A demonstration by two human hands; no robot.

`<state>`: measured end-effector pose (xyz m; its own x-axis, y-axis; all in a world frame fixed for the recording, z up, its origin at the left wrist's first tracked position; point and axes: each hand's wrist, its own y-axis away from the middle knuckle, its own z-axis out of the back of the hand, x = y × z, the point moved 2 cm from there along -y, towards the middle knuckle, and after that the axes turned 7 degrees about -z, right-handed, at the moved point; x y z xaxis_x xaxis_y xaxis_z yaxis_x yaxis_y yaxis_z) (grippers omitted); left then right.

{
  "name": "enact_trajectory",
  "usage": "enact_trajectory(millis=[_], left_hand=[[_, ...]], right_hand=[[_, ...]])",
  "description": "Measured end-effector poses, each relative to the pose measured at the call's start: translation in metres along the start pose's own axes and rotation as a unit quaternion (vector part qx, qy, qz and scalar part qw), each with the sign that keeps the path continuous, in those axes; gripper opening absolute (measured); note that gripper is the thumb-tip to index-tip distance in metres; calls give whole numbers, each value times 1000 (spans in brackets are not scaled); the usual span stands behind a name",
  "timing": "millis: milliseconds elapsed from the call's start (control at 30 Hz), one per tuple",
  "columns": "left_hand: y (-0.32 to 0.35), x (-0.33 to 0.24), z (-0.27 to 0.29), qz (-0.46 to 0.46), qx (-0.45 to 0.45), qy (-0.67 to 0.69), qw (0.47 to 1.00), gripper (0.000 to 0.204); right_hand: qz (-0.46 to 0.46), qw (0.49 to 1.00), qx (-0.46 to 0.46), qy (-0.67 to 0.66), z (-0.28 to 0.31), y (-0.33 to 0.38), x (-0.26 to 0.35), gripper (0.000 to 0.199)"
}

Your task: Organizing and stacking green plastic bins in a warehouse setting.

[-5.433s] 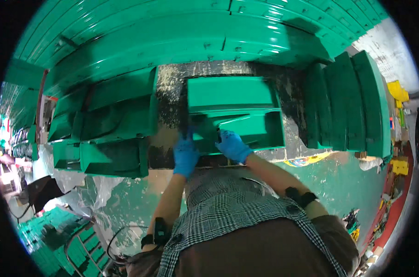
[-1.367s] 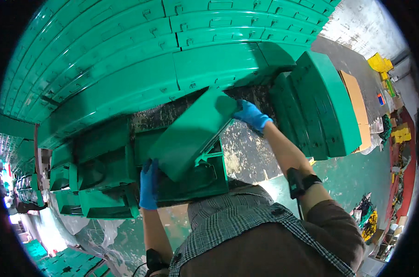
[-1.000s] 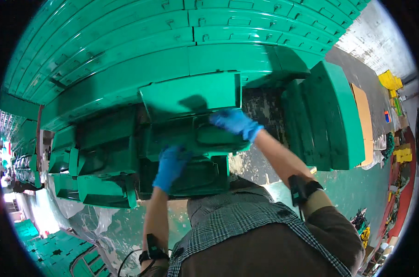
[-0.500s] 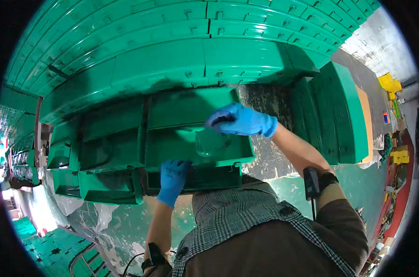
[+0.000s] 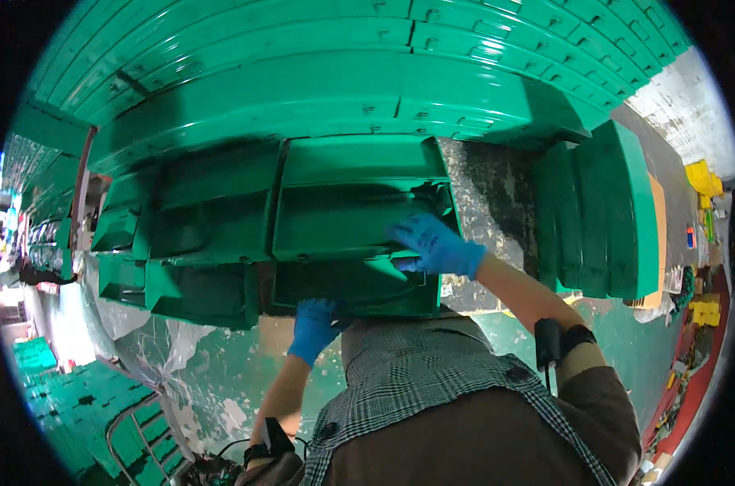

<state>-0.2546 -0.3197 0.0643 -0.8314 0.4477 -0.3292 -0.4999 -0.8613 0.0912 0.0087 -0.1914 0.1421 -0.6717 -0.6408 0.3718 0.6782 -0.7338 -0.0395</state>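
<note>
Both my hands wear blue gloves. My left hand (image 5: 313,330) is closed on the near edge of the front green drawer (image 5: 335,285), fingers up over its wall. My right hand (image 5: 438,245) hangs over the right end of the drawers, fingers over the middle green drawer (image 5: 335,217) and thumb lower, above the front one. Its fingers and thumb are apart and no held object shows. Whether its fingertips touch a rim I cannot make out. Behind these lies a third green drawer (image 5: 359,158).
More open green trays (image 5: 201,296) stand to the left. A tall bank of green drawers (image 5: 302,89) rises at the back. On the right stand stacked green boxes (image 5: 618,211) and a cardboard sheet (image 5: 661,235); farther right are yellow bins (image 5: 703,176).
My right hand has come down toward the front drawer from above the middle one. More of the front drawer's inside shows. The whole view has shifted slightly.
</note>
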Motion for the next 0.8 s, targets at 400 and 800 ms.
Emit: enact_trajectory(millis=[400,800], left_hand=[[56,8,-18,10,-72,-51,996,14],[-139,-198,90,-266,-58,178,946,30]], right_hand=[[-37,998,-41,-32,-88,9,3,36],[-523,749,-374,-162,-33,273,-77,58]])
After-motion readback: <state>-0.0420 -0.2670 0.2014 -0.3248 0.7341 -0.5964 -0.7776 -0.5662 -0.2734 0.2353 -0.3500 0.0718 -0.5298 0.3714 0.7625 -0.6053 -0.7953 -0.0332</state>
